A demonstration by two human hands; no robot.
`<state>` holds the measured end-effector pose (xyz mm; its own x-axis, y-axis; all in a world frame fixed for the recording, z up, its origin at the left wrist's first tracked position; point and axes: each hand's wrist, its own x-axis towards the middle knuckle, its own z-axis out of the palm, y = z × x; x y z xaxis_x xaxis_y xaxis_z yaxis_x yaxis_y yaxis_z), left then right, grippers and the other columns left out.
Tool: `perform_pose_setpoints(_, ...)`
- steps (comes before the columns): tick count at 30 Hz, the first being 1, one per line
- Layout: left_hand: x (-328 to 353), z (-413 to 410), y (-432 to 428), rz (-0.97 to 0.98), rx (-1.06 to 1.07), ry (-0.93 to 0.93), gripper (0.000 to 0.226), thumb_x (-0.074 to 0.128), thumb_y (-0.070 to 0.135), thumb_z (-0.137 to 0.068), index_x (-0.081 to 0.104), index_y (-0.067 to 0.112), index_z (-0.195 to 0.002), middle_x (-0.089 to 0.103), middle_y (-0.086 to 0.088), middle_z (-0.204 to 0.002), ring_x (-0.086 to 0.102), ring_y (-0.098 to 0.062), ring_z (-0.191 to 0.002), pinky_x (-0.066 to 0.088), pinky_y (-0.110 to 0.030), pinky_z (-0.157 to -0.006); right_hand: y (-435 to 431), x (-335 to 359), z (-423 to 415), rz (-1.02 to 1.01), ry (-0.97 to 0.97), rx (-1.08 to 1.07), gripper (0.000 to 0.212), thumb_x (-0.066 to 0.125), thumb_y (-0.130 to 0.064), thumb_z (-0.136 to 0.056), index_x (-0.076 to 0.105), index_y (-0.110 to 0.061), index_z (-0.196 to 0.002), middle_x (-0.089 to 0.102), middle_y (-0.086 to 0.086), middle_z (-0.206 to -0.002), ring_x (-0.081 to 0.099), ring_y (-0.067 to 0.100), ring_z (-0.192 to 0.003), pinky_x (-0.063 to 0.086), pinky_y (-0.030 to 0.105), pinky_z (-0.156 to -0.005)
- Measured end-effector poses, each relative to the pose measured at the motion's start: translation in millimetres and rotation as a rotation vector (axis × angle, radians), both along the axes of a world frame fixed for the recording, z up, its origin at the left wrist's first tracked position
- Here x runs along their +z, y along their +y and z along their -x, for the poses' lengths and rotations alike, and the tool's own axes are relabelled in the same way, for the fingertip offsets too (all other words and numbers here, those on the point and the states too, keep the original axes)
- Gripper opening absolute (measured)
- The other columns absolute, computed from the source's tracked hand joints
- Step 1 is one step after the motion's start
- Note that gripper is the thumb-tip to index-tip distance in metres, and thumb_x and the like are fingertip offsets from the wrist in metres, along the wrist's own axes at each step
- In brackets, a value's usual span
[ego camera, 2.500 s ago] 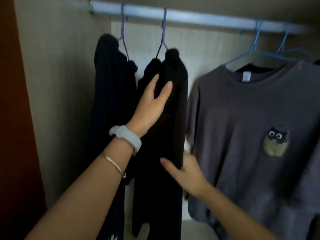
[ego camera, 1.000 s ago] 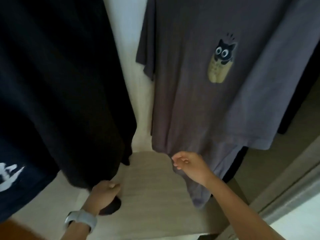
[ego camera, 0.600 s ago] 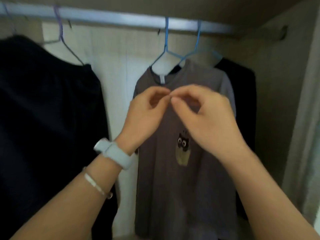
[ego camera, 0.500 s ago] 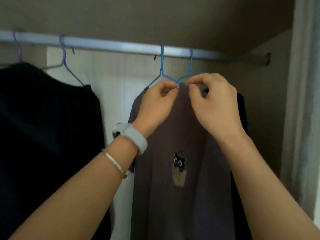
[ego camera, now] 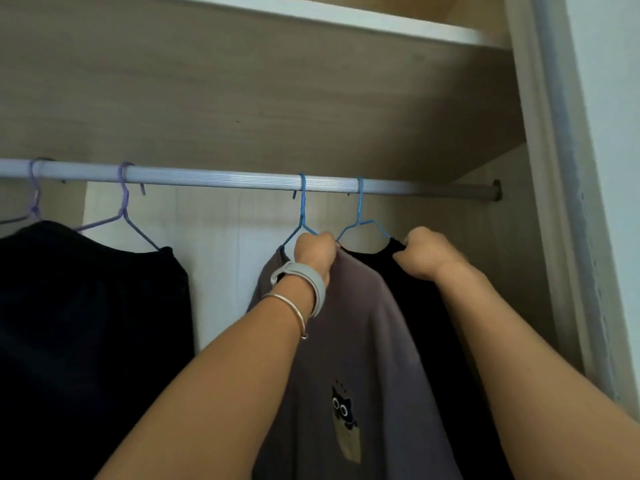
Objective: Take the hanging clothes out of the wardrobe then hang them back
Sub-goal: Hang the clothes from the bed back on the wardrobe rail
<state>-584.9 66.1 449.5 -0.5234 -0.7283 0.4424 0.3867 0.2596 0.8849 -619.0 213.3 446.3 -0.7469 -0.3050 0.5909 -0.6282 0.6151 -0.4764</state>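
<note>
A grey-purple T-shirt (ego camera: 367, 341) with a cat print hangs on a blue hanger (ego camera: 303, 216) from the silver rail (ego camera: 214, 177). My left hand (ego camera: 313, 251) grips that shirt's collar and the hanger's shoulder. Behind the shirt hangs a black garment (ego camera: 436, 323) on a second blue hanger (ego camera: 360, 220). My right hand (ego camera: 424, 254) grips the black garment's shoulder at the hanger's right arm. Two dark garments (ego camera: 86, 323) hang at the left on purple hangers (ego camera: 123, 216).
The wardrobe's right side wall (ego camera: 554, 237) stands close to the black garment. A shelf board (ego camera: 311, 15) runs above the rail. The pale back panel (ego camera: 228, 265) shows between the left and right groups of clothes.
My hands have spread apart. The left stays at the grey shirt's collar, while the right has moved right onto the black garment's shoulder. The view has tilted up.
</note>
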Motion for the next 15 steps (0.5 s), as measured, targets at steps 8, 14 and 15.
perform_pose_setpoints(8, 11.9, -78.0, -84.8, 0.046, 0.171, -0.01, 0.015, 0.046, 0.001, -0.081, 0.052, 0.002, -0.068, 0.048, -0.011, -0.064, 0.047, -0.027, -0.069, 0.041, -0.036, -0.074, -65.5, -10.3, -45.5, 0.272, 0.002, 0.355, 0.041, 0.05, -0.021, -0.09, 0.044, -0.009, -0.05, 0.051, 0.012, -0.066, 0.049, 0.026, -0.07, 0.03, 0.03, -0.053)
perform_pose_setpoints(14, 18.9, -139.7, -126.4, 0.011, 0.177, -0.031, 0.023, 0.041, -0.003, -0.082, 0.047, 0.003, -0.061, 0.038, -0.008, -0.044, 0.036, -0.02, -0.034, 0.029, -0.026, -0.055, -127.2, -5.1, -97.2, 0.337, -0.09, 0.553, 0.041, 0.044, -0.018, -0.09, 0.034, -0.013, -0.05, 0.037, 0.003, -0.054, 0.035, 0.02, -0.048, 0.026, 0.028, -0.047)
perform_pose_setpoints(15, 19.2, -147.9, -129.9, 0.014, 0.184, -0.041, 0.024, 0.041, -0.003, -0.083, 0.046, 0.004, -0.06, 0.036, -0.009, -0.047, 0.036, -0.02, -0.032, 0.029, -0.026, -0.054, -136.2, -4.2, -104.2, 0.346, -0.11, 0.571, 0.041, 0.043, -0.016, -0.09, 0.032, -0.013, -0.051, 0.035, 0.003, -0.054, 0.033, 0.019, -0.048, 0.025, 0.028, -0.047)
